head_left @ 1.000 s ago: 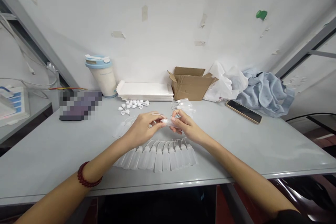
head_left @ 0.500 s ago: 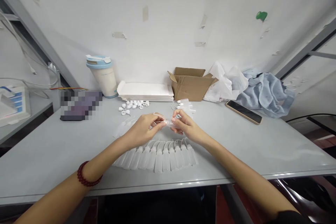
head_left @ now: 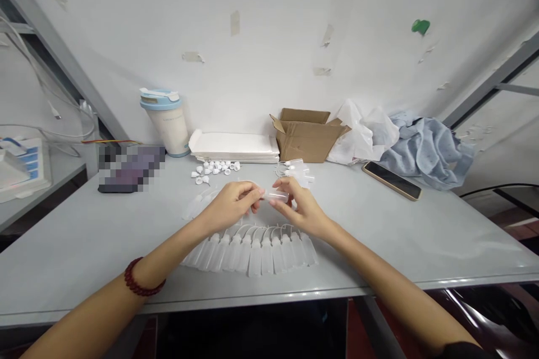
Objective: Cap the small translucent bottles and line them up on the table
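A small translucent plastic bottle (head_left: 276, 196) lies sideways between my hands above the middle of the table. Its left end is pinched in the fingers of my left hand (head_left: 233, 202), which hide the cap. My right hand (head_left: 304, 206) curves around the body, thumb below and fingers above; exact contact is hard to see. Beneath my hands a curved row of similar bottles (head_left: 255, 258) lies side by side, thin white tubes at their necks. More clear bottles (head_left: 194, 206) rest left of my left hand, and a few others (head_left: 300, 168) lie beyond my right hand.
Loose white caps (head_left: 215, 167) are grouped behind my left hand. Along the wall stand a blue-lidded cup (head_left: 167, 123), flat white boxes (head_left: 233, 146), an open cardboard box (head_left: 309, 140), a plastic bag (head_left: 362, 129) and blue cloth (head_left: 429, 148). A phone (head_left: 391, 180) lies at right.
My right fingers have opened wider around the bottle, showing more of its body. My left hand has shifted slightly left, still at the cap end.
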{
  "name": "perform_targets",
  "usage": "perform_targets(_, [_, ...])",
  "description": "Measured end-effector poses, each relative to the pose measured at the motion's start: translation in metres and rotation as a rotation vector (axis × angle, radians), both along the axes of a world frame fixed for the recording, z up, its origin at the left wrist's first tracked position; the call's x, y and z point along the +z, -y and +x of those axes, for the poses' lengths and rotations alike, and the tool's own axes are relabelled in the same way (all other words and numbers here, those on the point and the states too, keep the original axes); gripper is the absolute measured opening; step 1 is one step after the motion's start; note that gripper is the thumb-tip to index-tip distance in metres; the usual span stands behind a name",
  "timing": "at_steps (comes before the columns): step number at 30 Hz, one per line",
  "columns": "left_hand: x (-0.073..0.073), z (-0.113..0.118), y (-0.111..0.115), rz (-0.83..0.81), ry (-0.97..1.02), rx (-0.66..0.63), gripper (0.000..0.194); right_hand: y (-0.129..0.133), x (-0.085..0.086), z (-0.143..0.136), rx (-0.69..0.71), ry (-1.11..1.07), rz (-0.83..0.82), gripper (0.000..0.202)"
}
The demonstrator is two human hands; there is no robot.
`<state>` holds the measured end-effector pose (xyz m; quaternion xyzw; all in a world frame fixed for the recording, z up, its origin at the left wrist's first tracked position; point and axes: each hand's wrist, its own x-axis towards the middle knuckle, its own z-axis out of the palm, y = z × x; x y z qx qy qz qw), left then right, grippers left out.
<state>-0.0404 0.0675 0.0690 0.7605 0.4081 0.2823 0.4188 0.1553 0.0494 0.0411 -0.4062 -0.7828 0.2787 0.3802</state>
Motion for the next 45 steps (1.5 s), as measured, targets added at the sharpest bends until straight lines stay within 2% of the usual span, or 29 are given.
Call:
perform_targets(3, [0.002, -0.001, -0.002, -0.070, 0.030, -0.010, 0.040, -0.002, -0.007, 0.001, -0.035, 0.135, 0.298, 0.018])
perform_targets(5, [0.003, -0.002, -0.003, -0.089, 0.044, -0.034, 0.039, -0.003, -0.010, 0.001, -0.033, 0.144, 0.385, 0.018])
perform_targets(7, [0.003, -0.002, -0.002, -0.075, 0.055, -0.048, 0.037, -0.001, -0.010, 0.002, -0.029, 0.111, 0.401, 0.017])
perform_targets(9, [0.003, -0.001, 0.001, -0.045, 0.060, -0.047, 0.033, 0.001, -0.007, 0.002, -0.039, 0.055, 0.338, 0.016])
perform_targets(12, [0.001, 0.001, 0.006, 0.050, 0.061, -0.022, 0.026, 0.004, 0.000, 0.001, -0.078, -0.057, 0.140, 0.017])
perform_targets(16, [-0.006, 0.005, 0.010, 0.361, 0.005, 0.026, 0.018, 0.002, 0.005, 0.001, -0.063, -0.268, -0.168, 0.024])
perform_targets(18, [-0.008, 0.006, 0.010, 0.418, 0.005, 0.039, 0.016, 0.000, 0.005, 0.001, -0.030, -0.353, -0.251, 0.026])
perform_targets(22, [-0.004, 0.006, 0.011, 0.238, 0.072, 0.028, 0.020, 0.001, 0.005, 0.002, -0.035, -0.320, -0.209, 0.024])
perform_targets(26, [0.003, 0.003, 0.008, 0.046, 0.075, 0.018, 0.029, 0.004, 0.004, 0.003, -0.046, -0.201, -0.027, 0.019])
perform_targets(30, [0.004, 0.000, 0.003, -0.121, 0.062, -0.070, 0.037, 0.004, 0.001, 0.003, -0.045, -0.102, 0.174, 0.014])
perform_targets(34, [0.002, -0.001, 0.000, -0.248, 0.143, -0.132, 0.038, 0.004, 0.000, 0.003, -0.053, -0.052, 0.221, 0.015])
perform_targets(39, [0.002, 0.001, 0.004, -0.218, 0.165, -0.100, 0.039, 0.006, 0.003, 0.002, -0.075, -0.101, 0.125, 0.019])
perform_targets(43, [0.003, 0.006, 0.012, -0.082, 0.106, -0.057, 0.036, 0.006, 0.007, 0.003, -0.069, -0.203, -0.046, 0.022])
perform_targets(45, [0.002, 0.007, 0.015, 0.043, 0.054, -0.047, 0.035, 0.005, 0.008, 0.003, -0.061, -0.266, -0.152, 0.026])
